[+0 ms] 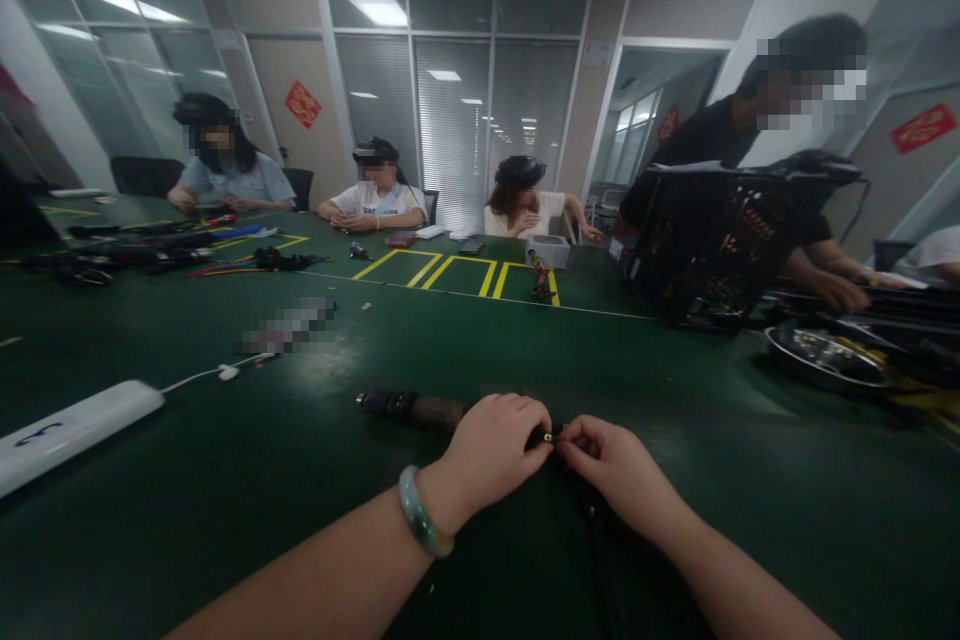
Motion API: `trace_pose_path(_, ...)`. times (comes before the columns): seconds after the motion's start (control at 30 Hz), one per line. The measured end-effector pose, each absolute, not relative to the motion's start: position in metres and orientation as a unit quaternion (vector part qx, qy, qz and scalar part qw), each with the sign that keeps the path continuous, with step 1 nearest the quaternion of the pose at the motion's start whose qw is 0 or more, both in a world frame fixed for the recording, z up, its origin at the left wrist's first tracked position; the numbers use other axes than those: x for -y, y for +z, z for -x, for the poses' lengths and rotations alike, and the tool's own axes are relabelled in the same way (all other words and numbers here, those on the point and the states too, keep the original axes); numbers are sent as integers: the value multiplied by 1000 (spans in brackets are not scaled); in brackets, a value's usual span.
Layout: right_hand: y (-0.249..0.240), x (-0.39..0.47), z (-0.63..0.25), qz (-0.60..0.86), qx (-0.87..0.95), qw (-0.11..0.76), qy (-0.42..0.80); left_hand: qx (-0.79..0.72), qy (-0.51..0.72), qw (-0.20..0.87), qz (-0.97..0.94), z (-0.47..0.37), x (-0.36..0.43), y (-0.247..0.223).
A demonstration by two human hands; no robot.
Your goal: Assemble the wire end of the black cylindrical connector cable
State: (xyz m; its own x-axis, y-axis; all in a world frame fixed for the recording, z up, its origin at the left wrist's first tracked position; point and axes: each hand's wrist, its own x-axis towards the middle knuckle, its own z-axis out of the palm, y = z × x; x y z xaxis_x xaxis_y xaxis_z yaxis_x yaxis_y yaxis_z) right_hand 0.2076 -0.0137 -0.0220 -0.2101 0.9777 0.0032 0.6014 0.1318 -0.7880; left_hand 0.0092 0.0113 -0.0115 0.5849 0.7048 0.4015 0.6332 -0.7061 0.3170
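A dark cylindrical tool (435, 410) lies on the green tabletop, its metal-tipped end pointing left; its exact kind is unclear. My left hand (499, 445), with a green bangle at the wrist, is closed over the tool's right end and covers it. Close beside it, my right hand (615, 465) pinches something small and dark. Between the fingertips of both hands shows a tiny gold-coloured piece (550, 438). Below my right hand a black cable (594, 515) runs towards me; whether it joins the pinched part is hidden.
At left lies a white power strip (82, 430) with a cord. Bundled cables (285, 260) lie beyond it. A black computer case (701, 245) and a metal bowl (825, 360) stand at right, near a standing person. Several people sit across the table.
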Motion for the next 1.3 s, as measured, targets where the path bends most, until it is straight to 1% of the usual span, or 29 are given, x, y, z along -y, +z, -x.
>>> trace_pose_path(0.23,-25,10,-208,560,703,277,340,-352,254,69,-898,-9,-13,-13)
trace_pose_path(0.53,-24,12,-208,556,709,282,329,-377,263,54,-886,-9,-8,-10)
trace_pose_path(0.97,-27,11,-207,552,709,291,329,-358,261,67,-894,-9,-11,-11)
trace_pose_path(1.3,-18,15,-206,564,706,277,328,-379,261,65,-885,-8,-9,-11)
